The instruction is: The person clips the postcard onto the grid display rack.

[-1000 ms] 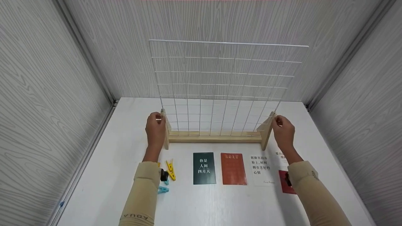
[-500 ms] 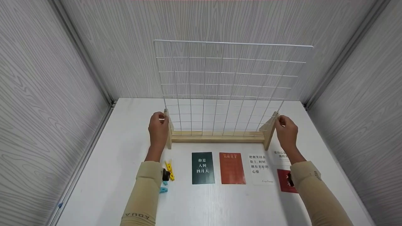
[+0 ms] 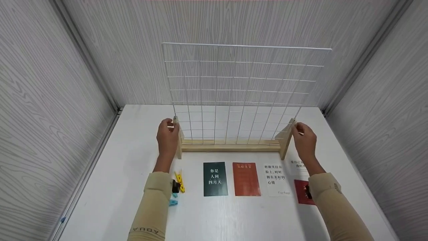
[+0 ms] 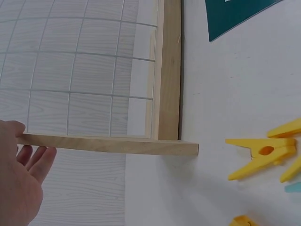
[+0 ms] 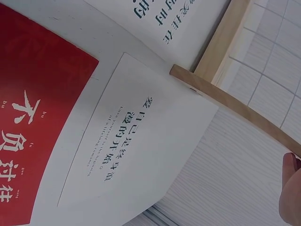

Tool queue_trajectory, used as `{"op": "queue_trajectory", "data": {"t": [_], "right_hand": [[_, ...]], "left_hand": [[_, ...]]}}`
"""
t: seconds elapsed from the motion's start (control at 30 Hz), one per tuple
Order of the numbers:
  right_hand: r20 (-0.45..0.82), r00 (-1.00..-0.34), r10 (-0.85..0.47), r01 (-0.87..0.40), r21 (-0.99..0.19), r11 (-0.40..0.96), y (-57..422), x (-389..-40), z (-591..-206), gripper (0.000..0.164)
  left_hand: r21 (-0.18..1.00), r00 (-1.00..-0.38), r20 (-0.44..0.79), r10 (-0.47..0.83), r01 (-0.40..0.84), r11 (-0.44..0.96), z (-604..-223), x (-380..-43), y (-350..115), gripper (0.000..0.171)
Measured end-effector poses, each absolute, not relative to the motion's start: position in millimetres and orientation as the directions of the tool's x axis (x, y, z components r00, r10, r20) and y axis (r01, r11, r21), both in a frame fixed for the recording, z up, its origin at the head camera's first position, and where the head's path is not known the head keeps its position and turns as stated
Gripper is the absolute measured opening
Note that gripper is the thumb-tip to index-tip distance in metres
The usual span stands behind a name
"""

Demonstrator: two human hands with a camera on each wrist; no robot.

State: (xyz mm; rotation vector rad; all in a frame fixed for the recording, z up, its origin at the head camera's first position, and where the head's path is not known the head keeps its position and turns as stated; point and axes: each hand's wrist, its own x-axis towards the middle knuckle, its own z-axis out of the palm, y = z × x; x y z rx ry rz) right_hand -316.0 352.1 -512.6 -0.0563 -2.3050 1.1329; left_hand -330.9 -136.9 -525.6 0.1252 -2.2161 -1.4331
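A wire grid panel (image 3: pixel 248 78) stands upright in a light wooden stand (image 3: pixel 230 148) with a side board at each end. My left hand (image 3: pixel 167 138) pinches the upper end of the left side board (image 4: pixel 113 144); in the left wrist view the thumb lies on one side and fingers on the other. The right hand (image 3: pixel 305 139) pinches the top of the right side board (image 3: pixel 286 139). Only part of that hand (image 5: pixel 292 197) shows in the right wrist view. The grid's lower edge sits along the wooden crossbar (image 4: pixel 170 70).
In front of the stand lie a dark green card (image 3: pixel 215 187), an orange-red card (image 3: pixel 246 187), a white card (image 3: pixel 275 187), another white card (image 5: pixel 141 141) and a red card (image 5: pixel 47 70). Yellow clothespins (image 4: pixel 263 151) and blue clothespins (image 3: pixel 173 202) lie by the left forearm. Panelled walls surround the white table (image 3: pixel 214 221).
The stand, grid and both hands have shifted slightly to the right over the table, mostly in the first half second. Both hands keep their hold. The head view has shifted a little.
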Motion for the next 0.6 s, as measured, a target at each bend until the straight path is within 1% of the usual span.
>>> {"op": "queue_trajectory", "data": {"t": [0.17,0.4,0.6], "right_hand": [[0.466,-0.838,0.283,-0.214,-0.759,0.615,350.2,-309.5,-510.9,0.038],[0.479,-0.812,0.334,-0.199,-0.764,0.613,345.1,-298.3,-517.0,0.045],[0.511,-0.786,0.347,-0.238,-0.769,0.593,335.4,-284.9,-521.1,0.043]], "left_hand": [[0.872,-0.872,0.367,-0.324,0.201,0.448,-525.9,-328.8,-136.2,0.037],[0.878,-0.881,0.341,-0.33,0.172,0.447,-527.1,-320.7,-140.3,0.044],[0.869,-0.881,0.343,-0.325,0.166,0.465,-528.5,-312.5,-145.7,0.047]]}}
